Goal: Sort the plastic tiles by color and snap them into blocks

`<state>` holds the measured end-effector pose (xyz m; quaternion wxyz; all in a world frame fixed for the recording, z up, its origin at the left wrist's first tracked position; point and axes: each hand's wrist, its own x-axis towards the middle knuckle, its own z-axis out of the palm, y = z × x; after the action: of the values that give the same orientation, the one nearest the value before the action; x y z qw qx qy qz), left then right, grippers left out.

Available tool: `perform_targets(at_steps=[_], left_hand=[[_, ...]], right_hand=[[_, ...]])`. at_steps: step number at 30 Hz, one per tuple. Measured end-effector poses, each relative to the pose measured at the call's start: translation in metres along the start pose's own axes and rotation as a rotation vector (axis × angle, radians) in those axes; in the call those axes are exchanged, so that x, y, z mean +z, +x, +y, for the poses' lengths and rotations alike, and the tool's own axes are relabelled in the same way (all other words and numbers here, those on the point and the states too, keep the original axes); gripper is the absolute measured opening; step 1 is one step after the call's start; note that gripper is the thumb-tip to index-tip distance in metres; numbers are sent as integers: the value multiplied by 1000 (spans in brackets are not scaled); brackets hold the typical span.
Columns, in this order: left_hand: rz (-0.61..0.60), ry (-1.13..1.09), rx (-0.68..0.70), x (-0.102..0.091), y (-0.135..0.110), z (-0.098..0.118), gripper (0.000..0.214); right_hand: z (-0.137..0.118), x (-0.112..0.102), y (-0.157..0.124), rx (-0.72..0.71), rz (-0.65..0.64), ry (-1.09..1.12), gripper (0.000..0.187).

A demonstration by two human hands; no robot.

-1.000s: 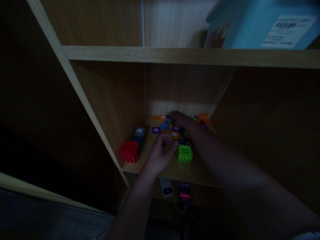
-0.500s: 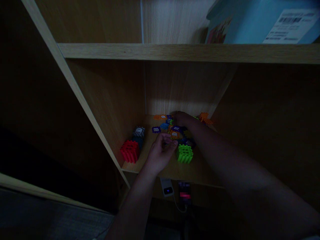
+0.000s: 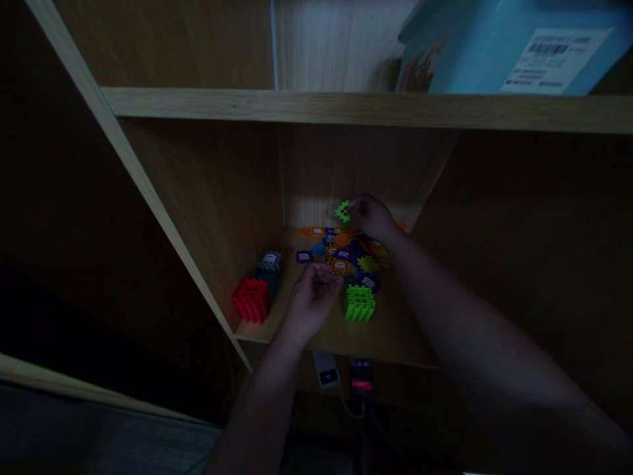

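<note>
Right hand (image 3: 373,214) pinches green piece (image 3: 342,211), pile (image 3: 341,254) below | left hand (image 3: 311,300) curled, fingertips pressed together; green cube (image 3: 359,303) just right, red cube (image 3: 251,300) left

single view from a camera worn on the person's head, facing forward and down into a dim wooden shelf compartment (image 3: 222,198) close ahead; left hand (image 3: 309,300) and right hand (image 3: 376,216) reach in from the near edge.
</note>
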<state>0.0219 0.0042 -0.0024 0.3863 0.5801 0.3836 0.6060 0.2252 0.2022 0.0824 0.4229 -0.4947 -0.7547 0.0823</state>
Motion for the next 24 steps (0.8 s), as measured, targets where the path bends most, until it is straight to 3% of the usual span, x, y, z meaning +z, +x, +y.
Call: perform_targets(at_steps=[4, 8, 10, 13, 15, 20, 24], left_hand=[[22, 14, 33, 0, 1, 4, 28], [57, -57, 48, -1, 0, 12, 36], [55, -121, 49, -2, -2, 18, 42], [-6, -153, 16, -2, -3, 24, 43], [-43, -176, -21, -1, -3, 25, 40], [56, -253, -97, 1, 1, 19, 39], [117, -290, -101, 1, 2, 18, 38]], right_hand=[[-21, -26, -34, 23, 54, 167, 36], [-60, -48, -82, 2, -155, 399, 41], [-79, -51, -104, -15, -234, 491, 44], [-98, -48, -129, -37, -401, 524, 33], [-104, -45, -141, -58, -341, 450, 22], [-108, -43, -169, -176, 69, 168, 10], [-102, -38, -196, -271, 111, 87, 23]])
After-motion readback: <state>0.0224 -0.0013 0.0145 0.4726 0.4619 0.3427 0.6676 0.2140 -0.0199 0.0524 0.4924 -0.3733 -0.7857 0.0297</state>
